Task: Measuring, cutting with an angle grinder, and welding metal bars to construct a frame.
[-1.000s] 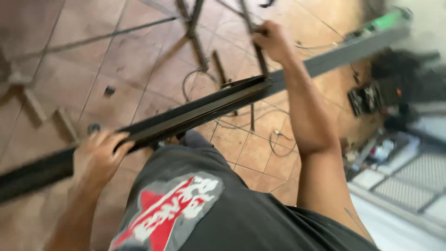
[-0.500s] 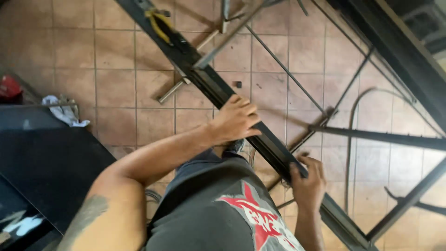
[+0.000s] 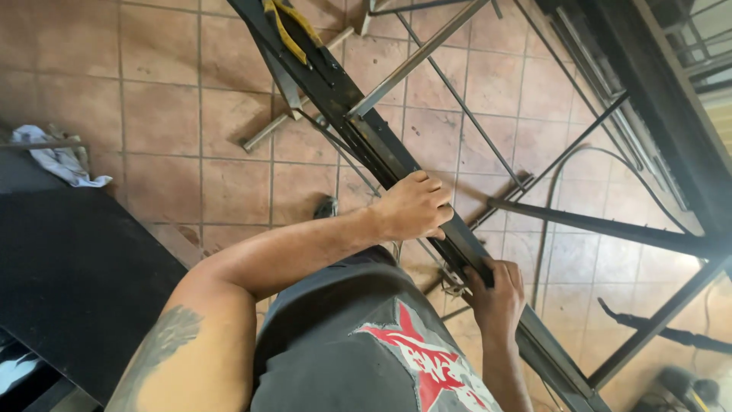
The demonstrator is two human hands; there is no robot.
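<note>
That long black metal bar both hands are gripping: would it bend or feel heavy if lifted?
The long black metal bar looks straight and rigid, so probably stiff. The left hand and right hand both grip it, hinting at weight. Yellow-handled pliers resting on top might slide off.

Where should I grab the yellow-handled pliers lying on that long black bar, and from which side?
Probably take the pliers by the two yellow handles, coming down from above: they lie flat on the black bar and point along it, exposed on top. The left hand and right hand grip the bar lower down, clear of them.
</note>
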